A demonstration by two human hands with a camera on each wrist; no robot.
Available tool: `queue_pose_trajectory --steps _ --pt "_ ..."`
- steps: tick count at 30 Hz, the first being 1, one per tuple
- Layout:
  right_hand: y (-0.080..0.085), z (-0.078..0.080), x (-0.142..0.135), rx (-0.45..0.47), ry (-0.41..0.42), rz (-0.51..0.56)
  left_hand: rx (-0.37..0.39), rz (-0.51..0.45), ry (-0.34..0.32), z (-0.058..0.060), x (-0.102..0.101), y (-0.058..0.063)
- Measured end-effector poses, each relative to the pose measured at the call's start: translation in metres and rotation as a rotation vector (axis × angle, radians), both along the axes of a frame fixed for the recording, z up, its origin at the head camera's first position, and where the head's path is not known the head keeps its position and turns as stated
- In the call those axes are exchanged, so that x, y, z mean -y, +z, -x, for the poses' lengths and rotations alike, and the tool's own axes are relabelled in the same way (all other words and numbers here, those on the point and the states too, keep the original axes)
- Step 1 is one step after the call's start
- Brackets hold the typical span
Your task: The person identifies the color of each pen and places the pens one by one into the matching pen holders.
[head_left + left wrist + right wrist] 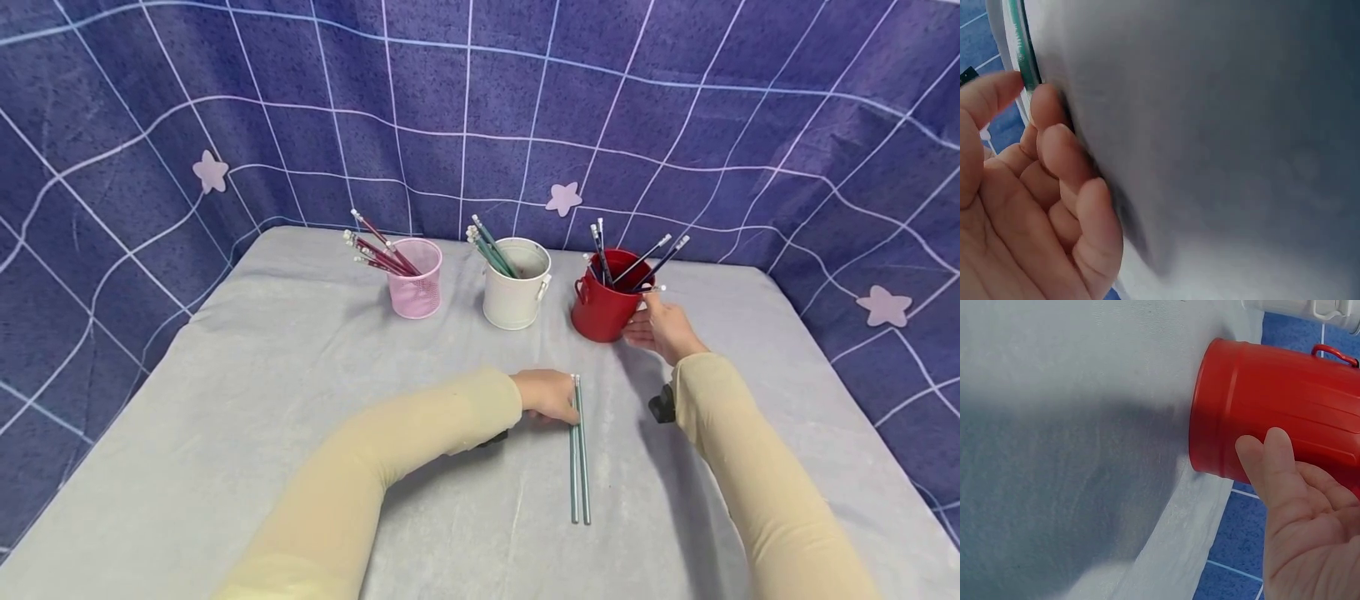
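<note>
Two green pencils (584, 467) lie side by side on the cloth, running toward the front. My left hand (549, 395) reaches over their far part. In the left wrist view its thumb and index finger pinch a green pencil (1025, 56), while the other fingers curl. My right hand (663, 327) is at the right side of the red bucket (604, 313). Its thumb and index finger pinch the eraser end of a dark blue pencil at the rim. Two fingers (1279, 456) of it extend along the bucket's wall in the right wrist view; the thumb is hidden there.
Several dark blue pencils (667, 252) lean in the red bucket. To its left stand a white bucket (512, 302) with green pencils and a pink mesh cup (415, 297) with dark red pencils. A blue grid-patterned curtain (480, 108) hangs behind the grey cloth (262, 358).
</note>
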State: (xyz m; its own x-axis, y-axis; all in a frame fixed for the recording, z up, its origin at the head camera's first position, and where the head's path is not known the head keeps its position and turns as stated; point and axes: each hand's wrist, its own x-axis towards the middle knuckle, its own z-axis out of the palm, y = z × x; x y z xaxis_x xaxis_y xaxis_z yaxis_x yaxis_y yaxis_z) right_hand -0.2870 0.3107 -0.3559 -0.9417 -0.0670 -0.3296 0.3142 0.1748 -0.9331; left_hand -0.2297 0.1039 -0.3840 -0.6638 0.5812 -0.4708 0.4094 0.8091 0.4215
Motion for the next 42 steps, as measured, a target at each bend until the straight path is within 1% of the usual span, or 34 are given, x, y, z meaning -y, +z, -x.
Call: queue_pose_trajectory --steps 3,8,11,14,18,21,23,26,29,31,35,38,42 --pt "0.000 0.000 0.001 -0.001 0.000 -0.005 -0.011 0.009 0.010 -0.003 0.000 0.002" --pt "0.000 0.000 0.001 -0.008 -0.002 0.014 -0.027 0.022 0.047 -0.006 0.000 0.005" --pt "-0.001 0.000 0.000 -0.001 -0.006 0.031 -0.057 0.044 0.035 -0.009 0.001 0.007" --pt "0.000 0.000 0.000 0.010 -0.009 0.037 -0.065 0.066 0.011 -0.011 0.001 0.009" --pt "0.000 0.001 0.000 0.017 -0.020 0.039 -0.024 0.066 0.004 -0.014 0.003 0.012" --pt "0.000 0.001 -0.001 0.018 -0.022 0.046 0.006 0.034 0.014 -0.015 0.005 0.012" --pt "0.000 0.001 -0.001 0.017 -0.016 0.046 0.033 -0.005 0.032 -0.016 0.007 0.012" --pt "0.000 0.001 -0.001 0.010 -0.006 0.042 0.096 -0.114 0.089 -0.016 0.010 0.014" --pt "0.000 0.000 -0.001 0.000 0.000 0.037 0.159 -0.246 0.165 -0.013 0.012 0.019" --pt "0.000 -0.001 -0.001 -0.004 -0.001 0.035 0.192 -0.326 0.214 -0.010 0.014 0.026" --pt "-0.001 -0.001 -0.001 -0.007 -0.003 0.041 0.197 -0.422 0.272 0.000 0.020 0.043" --pt "-0.001 -0.001 -0.001 -0.010 0.000 0.044 0.192 -0.492 0.297 0.007 0.027 0.061" --pt "-0.002 -0.001 -0.001 -0.010 -0.002 0.046 0.206 -0.610 0.326 0.015 0.037 0.087"
